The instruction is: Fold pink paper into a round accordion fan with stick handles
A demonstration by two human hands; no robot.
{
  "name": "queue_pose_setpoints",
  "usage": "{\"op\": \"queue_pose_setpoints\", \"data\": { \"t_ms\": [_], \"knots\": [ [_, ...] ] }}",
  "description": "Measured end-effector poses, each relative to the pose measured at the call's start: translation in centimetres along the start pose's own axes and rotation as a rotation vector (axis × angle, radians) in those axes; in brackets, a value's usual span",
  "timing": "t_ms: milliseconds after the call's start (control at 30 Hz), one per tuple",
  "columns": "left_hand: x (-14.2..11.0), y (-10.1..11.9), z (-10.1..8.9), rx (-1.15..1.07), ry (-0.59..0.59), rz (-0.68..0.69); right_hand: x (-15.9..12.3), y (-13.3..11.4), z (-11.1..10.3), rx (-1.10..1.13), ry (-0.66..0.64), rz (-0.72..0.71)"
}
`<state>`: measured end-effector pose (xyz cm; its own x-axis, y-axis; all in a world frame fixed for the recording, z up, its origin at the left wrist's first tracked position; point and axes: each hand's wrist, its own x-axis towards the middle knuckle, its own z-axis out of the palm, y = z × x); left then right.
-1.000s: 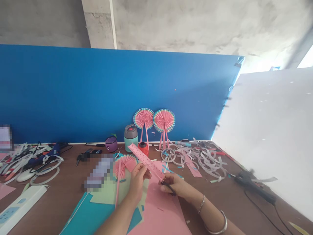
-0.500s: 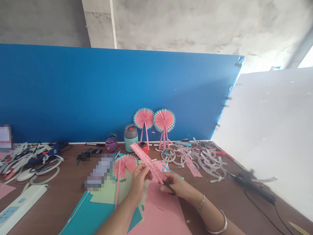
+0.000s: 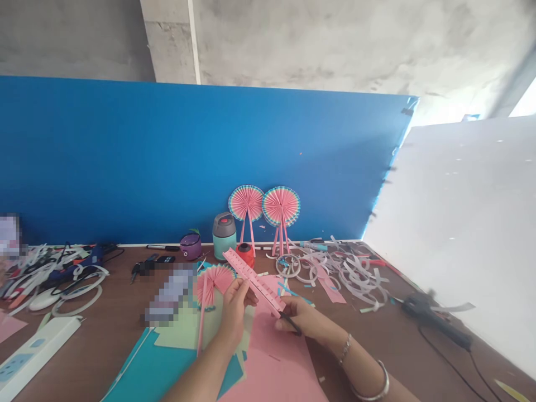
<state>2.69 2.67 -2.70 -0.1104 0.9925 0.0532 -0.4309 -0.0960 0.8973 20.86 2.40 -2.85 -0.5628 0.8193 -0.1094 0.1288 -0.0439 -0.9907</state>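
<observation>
Both hands hold a pink ruler [image 3: 253, 279] with marks along its edges, tilted above the paper. My left hand [image 3: 235, 307] pinches it near its middle from the left side. At the near end, my right hand [image 3: 297, 315] has its fingers closed on the ruler. A dark curved piece [image 3: 290, 322], like a handle, also shows in the right hand; its kind is hidden. Pink paper [image 3: 278, 352] lies under the hands. Left of them rests a pink pleated paper fan [image 3: 215, 279] with a long pink stick, on pale green paper [image 3: 178, 335].
Two round pleated fans [image 3: 281, 206] lean against the blue partition [image 3: 167, 162]. Beside them stand a teal jar [image 3: 225, 243], a red container [image 3: 245, 254] and a purple pot [image 3: 191, 247]. White strips [image 3: 352, 273] and a black glue gun [image 3: 438, 318] lie right; a power strip [image 3: 37, 352] lies left.
My left hand has shifted slightly left and down, and the ruler's far end has dipped a little. My right hand is almost still.
</observation>
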Motion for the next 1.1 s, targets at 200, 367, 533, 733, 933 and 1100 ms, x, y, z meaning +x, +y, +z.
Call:
{"op": "queue_pose_setpoints", "data": {
  "t_ms": [200, 367, 533, 733, 933, 1100],
  "knots": [
    [0.0, -0.2, -0.2, 0.013, -0.017, -0.005, -0.2, -0.4, 0.3, -0.033, 0.034, 0.030],
    [-0.2, 0.1, 0.0, 0.032, -0.022, -0.002, -0.6, -0.9, 0.2, 0.029, -0.012, 0.084],
    [-0.2, 0.3, 0.2, 0.019, -0.026, -0.006, -1.0, -1.4, -0.1, 0.114, -0.052, 0.087],
    [-0.4, 0.3, 0.3, 0.053, -0.006, -0.009, -0.9, -1.4, 0.4, 0.093, -0.009, 0.029],
    [-0.4, -0.3, 0.3, 0.099, -0.076, 0.002, -0.5, -1.6, 1.5, 0.042, 0.077, 0.034],
    [-0.5, -0.2, 0.5, 0.092, -0.092, 0.002, -0.4, -1.4, 1.6, -0.007, 0.084, 0.004]
  ]
}}
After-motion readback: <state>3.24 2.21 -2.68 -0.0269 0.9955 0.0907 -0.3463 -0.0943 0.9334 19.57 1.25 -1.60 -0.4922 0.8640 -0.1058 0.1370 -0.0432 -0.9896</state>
